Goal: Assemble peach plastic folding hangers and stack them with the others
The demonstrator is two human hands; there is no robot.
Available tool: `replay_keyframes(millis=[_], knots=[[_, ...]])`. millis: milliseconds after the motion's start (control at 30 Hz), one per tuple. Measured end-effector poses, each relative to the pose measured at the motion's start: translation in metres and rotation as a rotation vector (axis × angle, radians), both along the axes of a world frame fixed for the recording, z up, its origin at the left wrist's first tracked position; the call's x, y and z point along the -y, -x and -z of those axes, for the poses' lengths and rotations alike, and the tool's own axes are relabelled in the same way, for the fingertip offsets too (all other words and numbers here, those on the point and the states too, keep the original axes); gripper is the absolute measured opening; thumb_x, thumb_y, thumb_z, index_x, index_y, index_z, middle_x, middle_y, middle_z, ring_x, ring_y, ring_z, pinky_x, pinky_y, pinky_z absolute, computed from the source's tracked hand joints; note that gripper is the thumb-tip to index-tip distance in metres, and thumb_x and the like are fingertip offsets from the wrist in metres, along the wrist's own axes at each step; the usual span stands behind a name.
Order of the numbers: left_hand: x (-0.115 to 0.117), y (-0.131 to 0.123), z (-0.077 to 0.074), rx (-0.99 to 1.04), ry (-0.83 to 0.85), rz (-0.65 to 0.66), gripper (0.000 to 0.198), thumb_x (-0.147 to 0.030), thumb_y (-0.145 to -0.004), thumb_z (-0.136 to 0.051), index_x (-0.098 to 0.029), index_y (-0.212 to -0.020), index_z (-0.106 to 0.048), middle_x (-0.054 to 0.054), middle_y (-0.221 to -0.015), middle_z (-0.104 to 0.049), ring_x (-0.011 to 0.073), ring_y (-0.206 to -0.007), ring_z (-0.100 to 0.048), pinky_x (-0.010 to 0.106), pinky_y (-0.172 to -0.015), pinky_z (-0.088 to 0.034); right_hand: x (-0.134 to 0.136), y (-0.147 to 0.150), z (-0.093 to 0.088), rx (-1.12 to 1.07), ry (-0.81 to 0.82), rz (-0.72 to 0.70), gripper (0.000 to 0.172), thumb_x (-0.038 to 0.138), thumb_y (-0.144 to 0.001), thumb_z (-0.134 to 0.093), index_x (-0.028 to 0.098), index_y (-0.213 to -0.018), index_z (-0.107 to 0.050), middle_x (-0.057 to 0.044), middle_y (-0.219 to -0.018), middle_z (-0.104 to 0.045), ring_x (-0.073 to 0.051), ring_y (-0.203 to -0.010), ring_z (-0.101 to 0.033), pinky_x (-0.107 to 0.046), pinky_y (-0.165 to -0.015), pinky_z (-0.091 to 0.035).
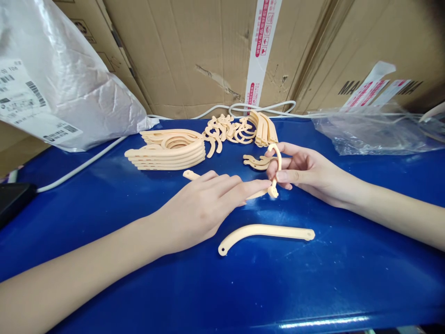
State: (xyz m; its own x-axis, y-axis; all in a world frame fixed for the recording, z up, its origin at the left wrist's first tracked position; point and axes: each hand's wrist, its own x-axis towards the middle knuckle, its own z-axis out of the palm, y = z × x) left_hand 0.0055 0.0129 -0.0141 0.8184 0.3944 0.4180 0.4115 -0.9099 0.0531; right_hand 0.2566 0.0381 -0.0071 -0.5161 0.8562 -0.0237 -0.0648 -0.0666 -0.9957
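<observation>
My right hand [299,176] pinches a small cream plastic hanger hook [279,162] between thumb and fingers, its curved end up. The hook's lower end meets one end of a cream hanger arm [259,193]. My left hand [205,204] lies closed over this arm, covering its middle, with the index fingertip at the joint; the far end sticks out at the left. Closer to me, a second curved hanger arm [266,232] rests loose on the blue table [167,287]. Just behind my right hand lie a few curved pieces [257,161].
A stack of folded cream hangers [167,155] sits at the back left. Beside it are a pile of loose hooks [222,130] and a bundle of arms [263,127]. Cardboard boxes [181,55], a white parcel bag [69,79], a cable [83,164] and a clear plastic bag [375,132] surround the work area.
</observation>
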Motion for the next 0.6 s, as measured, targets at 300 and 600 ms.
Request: replay_keyframes(millis=[300,600], knots=[[0.0010,0.0008,-0.0020,-0.017,0.019,-0.001,0.056,-0.003,-0.095,-0.045,-0.021,-0.145,-0.028,0.003,-0.109,-0.062,0.0167,-0.085,-0.052,0.028,-0.077,-0.039,-0.0004,-0.0004,-0.0003,-0.005,0.002,0.002,0.036,0.022,-0.076,-0.078,0.020,-0.105,-0.057,0.003,-0.077,-0.066,-0.007,-0.061,-0.057,-0.017,-0.050,-0.043],[-0.0002,0.0016,-0.0008,-0.020,0.032,0.031,0.053,-0.001,-0.094,-0.044,-0.019,-0.142,-0.033,0.002,-0.107,-0.063,0.0156,-0.086,-0.056,0.028,-0.076,-0.040,0.0010,0.0005,-0.0001,0.039,-0.039,-0.013,0.033,0.023,-0.077,-0.077,0.021,-0.103,-0.056,0.003,-0.075,-0.067,-0.008,-0.058,-0.057,-0.020,-0.050,-0.043]])
